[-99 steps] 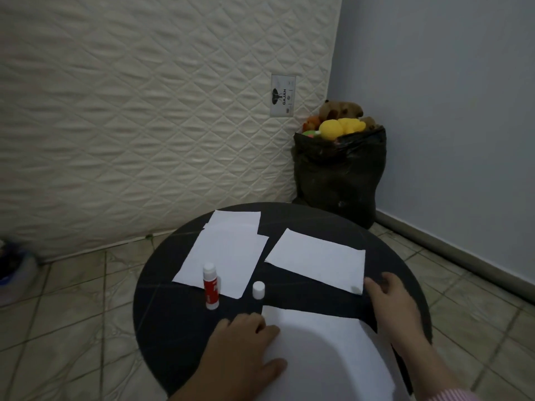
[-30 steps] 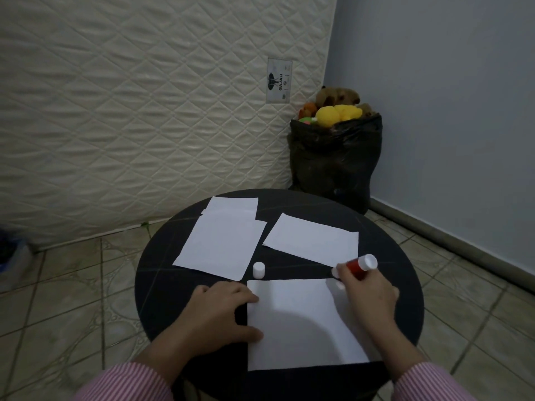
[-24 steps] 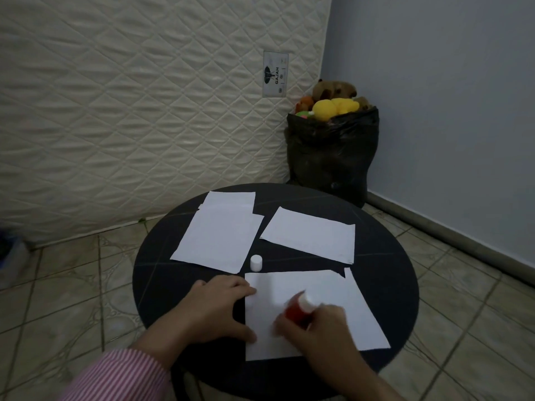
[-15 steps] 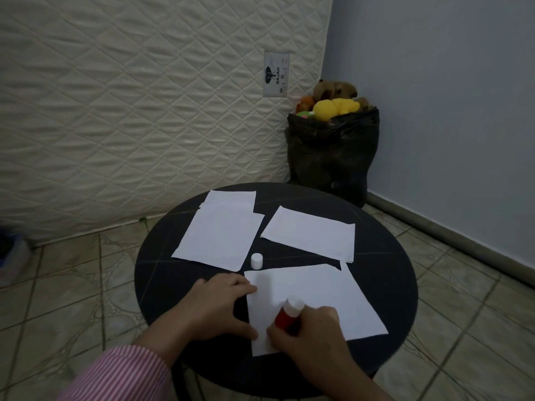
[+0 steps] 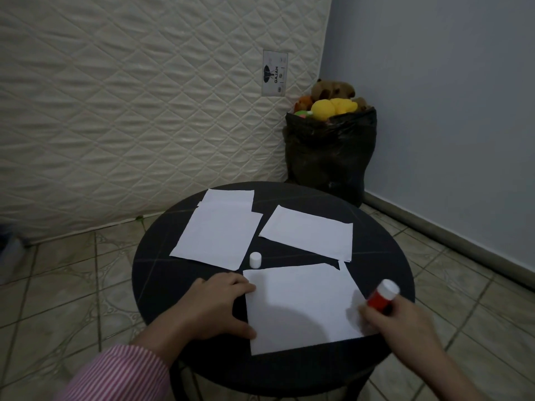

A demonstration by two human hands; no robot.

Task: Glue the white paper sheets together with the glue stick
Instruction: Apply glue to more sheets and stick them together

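Note:
A white paper sheet (image 5: 301, 305) lies at the near edge of the round black table (image 5: 162, 244). My left hand (image 5: 214, 305) lies flat on the table, fingers pressing the sheet's left edge. My right hand (image 5: 396, 322) grips the red glue stick (image 5: 380, 296) over the sheet's right edge, the stick's white end tilted up and away from me. The stick's lower end is hidden by my fingers. Its white cap (image 5: 255, 259) stands just beyond the sheet. Farther back lie a stack of two sheets (image 5: 220, 230) on the left and another sheet (image 5: 309, 233) on the right.
A quilted mattress (image 5: 139, 105) leans upright behind the table. A black bag (image 5: 330, 151) stuffed with soft toys stands in the corner by the blue wall. Tiled floor surrounds the table.
My right hand has carried the glue stick across the near sheet from its lower left to its right edge. My left hand still holds the sheet's left side.

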